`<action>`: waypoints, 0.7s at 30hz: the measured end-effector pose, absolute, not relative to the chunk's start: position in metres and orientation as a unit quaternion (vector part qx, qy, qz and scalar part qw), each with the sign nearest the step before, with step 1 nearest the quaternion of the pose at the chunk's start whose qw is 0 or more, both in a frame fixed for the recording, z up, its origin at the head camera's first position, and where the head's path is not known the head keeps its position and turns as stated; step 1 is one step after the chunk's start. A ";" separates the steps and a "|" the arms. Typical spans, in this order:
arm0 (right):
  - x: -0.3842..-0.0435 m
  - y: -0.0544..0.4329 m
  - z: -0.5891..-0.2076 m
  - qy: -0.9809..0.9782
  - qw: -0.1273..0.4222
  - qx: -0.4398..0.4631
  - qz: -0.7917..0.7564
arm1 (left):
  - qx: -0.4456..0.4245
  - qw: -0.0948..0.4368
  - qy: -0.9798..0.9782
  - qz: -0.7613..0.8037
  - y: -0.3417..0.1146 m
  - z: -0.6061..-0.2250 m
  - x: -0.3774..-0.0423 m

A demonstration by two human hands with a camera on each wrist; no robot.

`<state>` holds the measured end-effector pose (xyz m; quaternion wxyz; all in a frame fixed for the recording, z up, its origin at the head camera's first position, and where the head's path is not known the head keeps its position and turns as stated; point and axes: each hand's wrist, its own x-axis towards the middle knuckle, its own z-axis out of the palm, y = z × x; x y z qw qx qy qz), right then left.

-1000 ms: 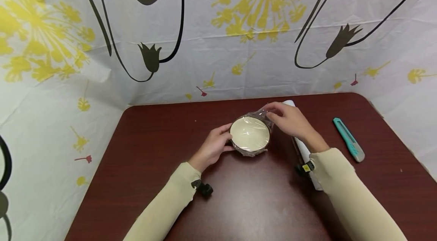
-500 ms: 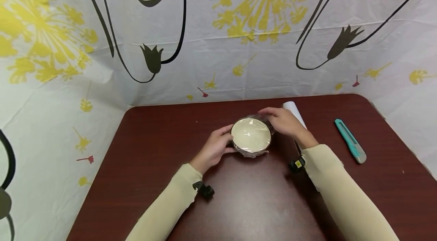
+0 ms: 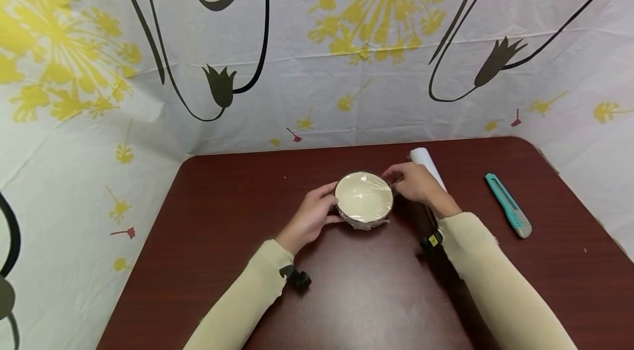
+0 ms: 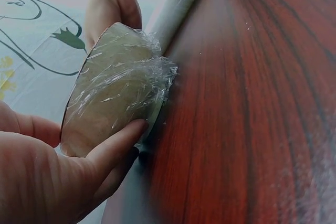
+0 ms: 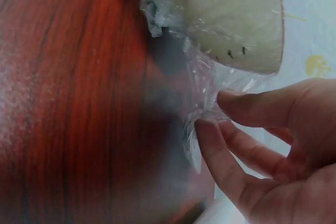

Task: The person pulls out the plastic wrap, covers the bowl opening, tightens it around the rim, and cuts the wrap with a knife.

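Observation:
A cream bowl (image 3: 364, 198) stands near the middle of the table, clear plastic wrap stretched over its top. My left hand (image 3: 310, 211) grips its left side, thumb at the rim and fingers against the lower wall. Crumpled wrap (image 4: 163, 74) bunches around the bowl's underside in the left wrist view. At the bowl's right side is my right hand (image 3: 415, 182). Its thumb and fingers pinch a loose edge of the plastic wrap (image 5: 202, 85), which runs from the bowl to the fingertips in the right wrist view.
A white roll (image 3: 427, 165) lies just beyond my right hand, partly hidden by the forearm. Farther right is a teal utility knife (image 3: 508, 205). A patterned cloth (image 3: 317, 64) hangs behind the dark red table (image 3: 238, 201).
My right hand has come from the bowl's far right edge, where it handled loose wrap, down to the right side. The wrap sticking out there has shrunk from view. My left hand stays put.

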<state>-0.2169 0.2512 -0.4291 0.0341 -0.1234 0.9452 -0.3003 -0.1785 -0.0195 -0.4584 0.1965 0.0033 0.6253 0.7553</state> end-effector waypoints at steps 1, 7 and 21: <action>-0.217 0.251 -0.430 0.946 0.033 -0.116 -0.299 | 0.004 0.196 0.625 0.755 -0.019 -0.459 -0.179; -0.215 0.249 -0.437 0.938 0.031 -0.079 -0.335 | 0.004 0.194 0.623 0.757 -0.019 -0.460 -0.178; -0.211 0.240 -0.454 0.814 0.131 0.019 -0.566 | -0.002 0.191 0.596 0.780 -0.016 -0.460 -0.176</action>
